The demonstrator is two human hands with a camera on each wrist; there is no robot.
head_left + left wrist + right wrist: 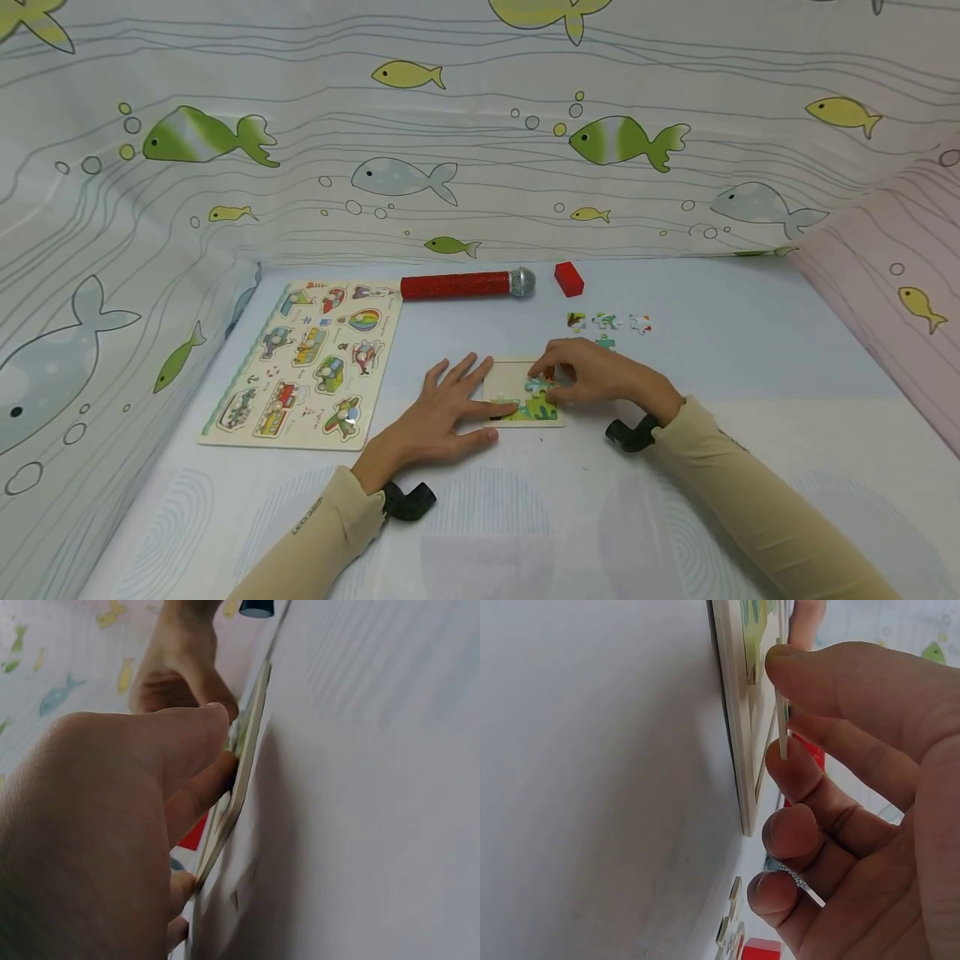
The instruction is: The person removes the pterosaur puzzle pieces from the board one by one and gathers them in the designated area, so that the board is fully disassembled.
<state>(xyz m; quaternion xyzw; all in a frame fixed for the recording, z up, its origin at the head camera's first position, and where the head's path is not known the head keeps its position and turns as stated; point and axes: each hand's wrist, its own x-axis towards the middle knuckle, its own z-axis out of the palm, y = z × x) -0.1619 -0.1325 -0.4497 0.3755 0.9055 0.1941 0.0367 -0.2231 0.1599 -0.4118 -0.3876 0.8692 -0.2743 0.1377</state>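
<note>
A small wooden jigsaw tray lies on the table in front of me, with green jigsaw pieces fitted along its near side. My left hand has its fingers spread, and its fingertips rest on the left part of the tray. Over the tray's right side, my right hand pinches a jigsaw piece between thumb and fingers. In the right wrist view that piece stands edge-on, close above the tray rim. The left wrist view shows the left fingers along the tray edge.
Several loose jigsaw pieces lie beyond the right hand. Behind the tray are a red microphone and a red block. At the left lies a large wooden picture board with vehicle shapes. A fish-print cloth hangs behind.
</note>
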